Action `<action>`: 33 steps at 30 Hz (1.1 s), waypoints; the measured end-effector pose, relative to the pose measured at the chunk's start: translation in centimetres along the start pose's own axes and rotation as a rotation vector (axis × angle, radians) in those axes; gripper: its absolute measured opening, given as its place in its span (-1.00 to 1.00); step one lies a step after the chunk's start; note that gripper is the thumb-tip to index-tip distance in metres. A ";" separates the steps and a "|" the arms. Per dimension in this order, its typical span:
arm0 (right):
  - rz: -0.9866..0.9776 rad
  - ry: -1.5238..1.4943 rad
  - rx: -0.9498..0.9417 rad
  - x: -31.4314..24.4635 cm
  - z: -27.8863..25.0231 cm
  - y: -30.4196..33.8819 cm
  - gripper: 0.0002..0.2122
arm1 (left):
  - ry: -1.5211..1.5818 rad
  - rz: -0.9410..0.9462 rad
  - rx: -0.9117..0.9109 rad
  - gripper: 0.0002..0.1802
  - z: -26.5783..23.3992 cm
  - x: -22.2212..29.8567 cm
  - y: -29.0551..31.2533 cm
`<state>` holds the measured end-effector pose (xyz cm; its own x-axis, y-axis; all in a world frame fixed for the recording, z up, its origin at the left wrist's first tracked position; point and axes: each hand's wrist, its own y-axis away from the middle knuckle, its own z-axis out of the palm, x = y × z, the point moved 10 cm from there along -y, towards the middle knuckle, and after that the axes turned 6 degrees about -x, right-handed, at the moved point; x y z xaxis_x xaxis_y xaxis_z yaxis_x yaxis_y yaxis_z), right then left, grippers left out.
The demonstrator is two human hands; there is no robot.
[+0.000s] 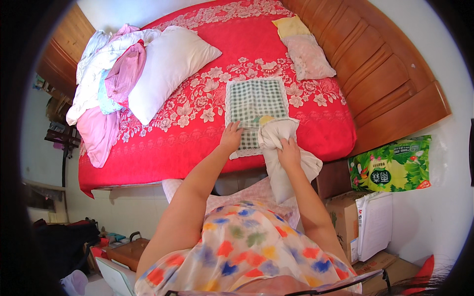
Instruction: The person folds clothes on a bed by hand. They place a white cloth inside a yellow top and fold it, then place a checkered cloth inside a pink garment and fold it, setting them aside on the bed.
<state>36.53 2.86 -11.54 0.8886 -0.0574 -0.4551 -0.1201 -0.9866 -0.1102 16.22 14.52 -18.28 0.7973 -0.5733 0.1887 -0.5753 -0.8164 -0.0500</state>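
Observation:
A green-and-white checked pillowcase with a lace border lies flat on the red bed cover near the bed's front edge. At its left side, my left hand pinches the fabric by a crosswise fold, thumb and fingers close together. A white pillow hangs from my right hand, which is closed around its bunched upper part. The pillow's top end rests over the pillowcase's lower right part, and the rest droops past the bed edge toward my lap. A small yellow-green patch shows beside the pillow's top.
The red flowered bed cover spreads around the pillowcase. On the left lie a large white pillow and heaped bedding. A small yellow-and-pale pillow lies by the wooden headboard. A green package and cardboard boxes stand at right.

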 end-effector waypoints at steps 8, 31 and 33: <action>-0.122 -0.163 0.025 -0.1 -1.3 2.2 -0.72 | 0.219 -0.082 0.029 -0.46 -0.6 -0.5 -3.0; -0.229 -0.358 -0.503 -3.4 3.1 -2.7 -0.77 | 0.492 -0.001 0.161 -0.48 -3.7 -0.4 -4.7; -0.232 -0.399 -0.501 -2.5 3.7 -4.1 -0.77 | 0.593 -0.023 0.167 -0.58 -4.3 -0.3 -4.7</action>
<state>33.16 7.58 -13.26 0.6240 0.1298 -0.7706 0.3587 -0.9237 0.1349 17.90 18.77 -13.89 0.5440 -0.4590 0.7024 -0.4846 -0.8553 -0.1836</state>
